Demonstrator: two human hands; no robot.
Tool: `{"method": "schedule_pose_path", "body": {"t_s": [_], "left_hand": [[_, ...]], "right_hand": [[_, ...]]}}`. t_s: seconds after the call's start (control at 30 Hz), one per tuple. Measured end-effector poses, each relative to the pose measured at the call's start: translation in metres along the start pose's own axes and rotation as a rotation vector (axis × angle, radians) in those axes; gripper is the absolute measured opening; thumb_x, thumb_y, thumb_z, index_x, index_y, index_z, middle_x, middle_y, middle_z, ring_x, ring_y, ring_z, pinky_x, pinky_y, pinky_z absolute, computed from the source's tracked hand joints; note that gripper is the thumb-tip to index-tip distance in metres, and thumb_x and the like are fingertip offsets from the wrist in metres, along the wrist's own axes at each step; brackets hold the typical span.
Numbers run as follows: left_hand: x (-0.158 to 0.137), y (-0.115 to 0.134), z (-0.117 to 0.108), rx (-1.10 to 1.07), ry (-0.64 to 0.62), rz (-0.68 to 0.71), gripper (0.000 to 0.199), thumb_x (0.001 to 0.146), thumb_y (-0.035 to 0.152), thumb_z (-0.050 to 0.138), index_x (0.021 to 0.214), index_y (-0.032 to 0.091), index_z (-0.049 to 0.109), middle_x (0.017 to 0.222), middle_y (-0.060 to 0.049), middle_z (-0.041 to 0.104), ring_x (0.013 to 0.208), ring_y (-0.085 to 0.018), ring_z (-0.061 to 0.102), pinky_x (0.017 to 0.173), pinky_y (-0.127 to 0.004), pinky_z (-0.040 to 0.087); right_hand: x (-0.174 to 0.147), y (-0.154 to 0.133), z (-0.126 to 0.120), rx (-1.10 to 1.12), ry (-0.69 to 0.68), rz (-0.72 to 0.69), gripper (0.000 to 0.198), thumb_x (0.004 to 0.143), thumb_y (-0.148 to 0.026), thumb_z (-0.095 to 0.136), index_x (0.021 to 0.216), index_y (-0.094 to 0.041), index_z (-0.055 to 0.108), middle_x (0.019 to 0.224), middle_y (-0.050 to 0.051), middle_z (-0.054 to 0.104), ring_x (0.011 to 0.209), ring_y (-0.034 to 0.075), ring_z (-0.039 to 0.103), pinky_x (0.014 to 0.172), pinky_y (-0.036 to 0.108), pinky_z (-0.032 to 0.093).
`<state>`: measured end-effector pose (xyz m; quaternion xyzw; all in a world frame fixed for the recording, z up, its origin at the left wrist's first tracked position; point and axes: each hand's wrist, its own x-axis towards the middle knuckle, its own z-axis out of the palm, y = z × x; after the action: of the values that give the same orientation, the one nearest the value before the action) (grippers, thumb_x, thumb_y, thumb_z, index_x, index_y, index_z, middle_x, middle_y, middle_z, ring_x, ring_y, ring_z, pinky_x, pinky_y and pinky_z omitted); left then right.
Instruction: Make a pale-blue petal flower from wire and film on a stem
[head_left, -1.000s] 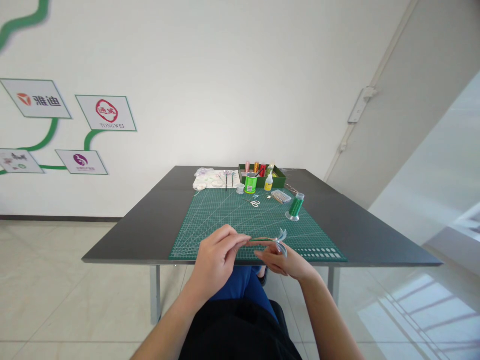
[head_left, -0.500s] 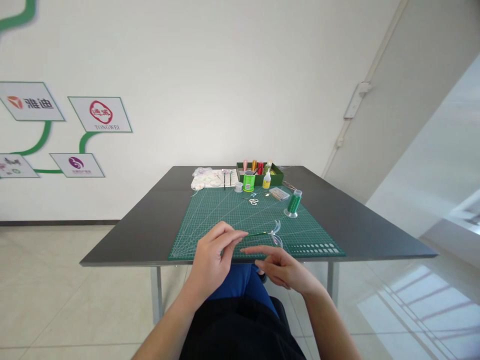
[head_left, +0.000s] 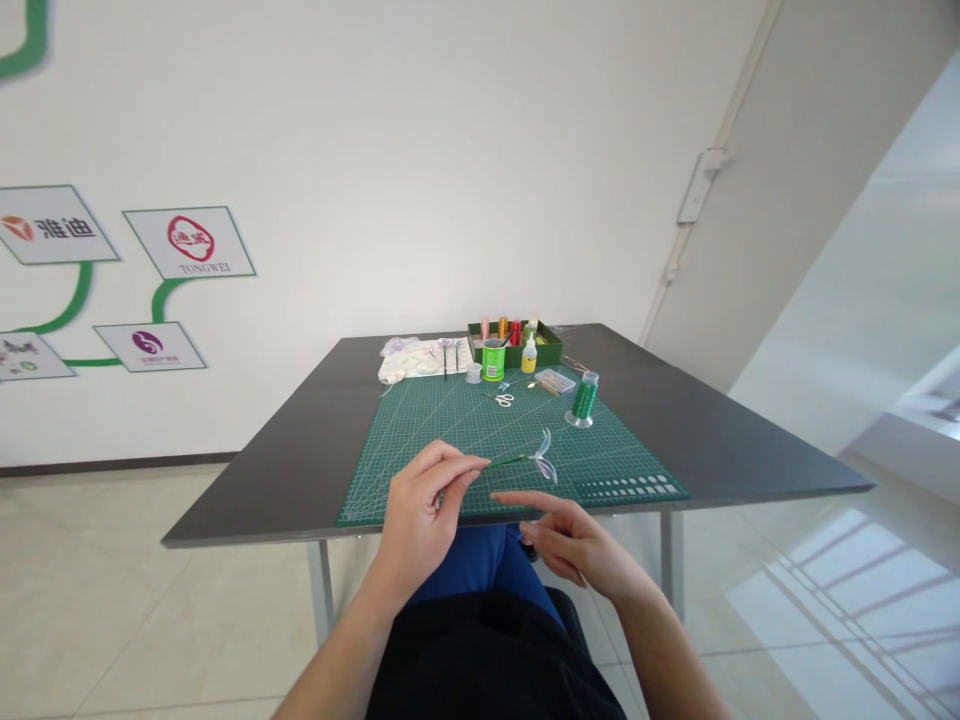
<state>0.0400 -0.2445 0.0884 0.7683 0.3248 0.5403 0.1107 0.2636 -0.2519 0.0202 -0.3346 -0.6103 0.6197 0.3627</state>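
My left hand (head_left: 429,500) pinches a thin green-wrapped stem (head_left: 506,461) between thumb and fingertips. At the stem's far end spread clear, slightly iridescent petals (head_left: 543,460), over the near part of the green cutting mat (head_left: 420,420). Just below the stem is my right hand (head_left: 574,535), its index finger stretched toward the left hand and its other fingers loosely bent. Nothing shows between the right fingers; any fine thread there is too small to make out. Beyond the petals, a spool of green thread (head_left: 585,398) stands upright on the mat.
White-handled scissors (head_left: 504,400) lie mid-mat. Behind them are a bright green can (head_left: 493,362), a glue bottle (head_left: 529,354), a small white tub (head_left: 473,373) and a clear case (head_left: 555,382). A green box (head_left: 553,349) holds several thread spools. A white cloth (head_left: 409,362) lies back left.
The view has shifted slightly. My left hand still holds the stem, and the petals have turned a little. My right index finger remains stretched out below the stem.
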Motion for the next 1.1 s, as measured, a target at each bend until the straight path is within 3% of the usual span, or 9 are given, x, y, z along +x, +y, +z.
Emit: {"method": "schedule_pose_path", "body": {"t_s": [0.33, 0.53, 0.63, 0.8, 0.9, 1.0, 1.1], "left_hand": [[0.0, -0.002, 0.0, 0.001, -0.007, -0.039, 0.02, 0.098, 0.017, 0.058, 0.102, 0.022, 0.077, 0.085, -0.002, 0.066, 0.066, -0.01, 0.057, 0.057, -0.022, 0.042], [0.001, -0.002, -0.002, -0.001, 0.008, -0.057, 0.019, 0.098, 0.018, 0.059, 0.099, 0.021, 0.077, 0.084, -0.002, 0.067, 0.067, -0.01, 0.057, 0.06, -0.022, 0.044], [0.001, -0.002, -0.003, -0.005, 0.014, -0.068, 0.019, 0.098, 0.019, 0.059, 0.098, 0.021, 0.078, 0.084, -0.003, 0.067, 0.066, -0.01, 0.057, 0.058, -0.022, 0.043], [-0.001, -0.004, -0.004, -0.005, 0.011, -0.087, 0.019, 0.098, 0.021, 0.059, 0.101, 0.021, 0.078, 0.084, -0.004, 0.067, 0.068, -0.011, 0.058, 0.057, -0.022, 0.043], [-0.001, -0.005, -0.003, 0.002, 0.009, -0.083, 0.02, 0.098, 0.021, 0.059, 0.1, 0.021, 0.079, 0.084, -0.004, 0.067, 0.068, -0.011, 0.058, 0.057, -0.022, 0.043], [0.0, -0.004, -0.002, 0.002, 0.01, -0.07, 0.02, 0.098, 0.02, 0.058, 0.1, 0.022, 0.078, 0.083, -0.003, 0.066, 0.067, -0.011, 0.058, 0.056, -0.022, 0.043], [0.001, -0.003, -0.002, 0.0, 0.012, -0.051, 0.02, 0.098, 0.018, 0.058, 0.098, 0.021, 0.078, 0.082, -0.003, 0.066, 0.065, -0.011, 0.057, 0.057, -0.021, 0.044]], "right_hand": [[-0.001, 0.012, -0.003, 0.32, 0.088, -0.096, 0.048, 0.095, -0.038, 0.068, 0.136, -0.014, 0.063, 0.04, -0.013, 0.033, 0.034, 0.003, 0.018, 0.038, 0.018, 0.019], [0.002, 0.016, -0.008, 0.5, 0.221, -0.162, 0.043, 0.089, -0.04, 0.074, 0.125, -0.016, 0.066, 0.041, -0.013, 0.027, 0.036, 0.004, 0.014, 0.038, 0.019, 0.017], [0.003, 0.014, -0.011, 0.509, 0.303, -0.163, 0.041, 0.086, -0.041, 0.076, 0.118, -0.018, 0.065, 0.045, -0.012, 0.034, 0.037, 0.004, 0.017, 0.037, 0.018, 0.017], [0.005, 0.01, -0.018, 0.346, 0.385, -0.148, 0.046, 0.085, -0.045, 0.076, 0.12, -0.02, 0.06, 0.07, -0.002, 0.063, 0.038, 0.003, 0.033, 0.036, 0.018, 0.022], [0.005, 0.009, -0.024, 0.208, 0.472, -0.137, 0.051, 0.084, -0.049, 0.076, 0.121, -0.019, 0.058, 0.095, 0.008, 0.072, 0.041, 0.004, 0.043, 0.036, 0.018, 0.024], [0.004, 0.006, -0.027, 0.087, 0.578, -0.148, 0.057, 0.08, -0.054, 0.077, 0.12, -0.019, 0.058, 0.124, 0.018, 0.068, 0.046, 0.006, 0.051, 0.035, 0.019, 0.027], [0.003, 0.001, -0.024, 0.018, 0.619, -0.189, 0.059, 0.079, -0.054, 0.078, 0.122, -0.02, 0.057, 0.142, 0.021, 0.058, 0.051, 0.008, 0.057, 0.035, 0.02, 0.032]]}}
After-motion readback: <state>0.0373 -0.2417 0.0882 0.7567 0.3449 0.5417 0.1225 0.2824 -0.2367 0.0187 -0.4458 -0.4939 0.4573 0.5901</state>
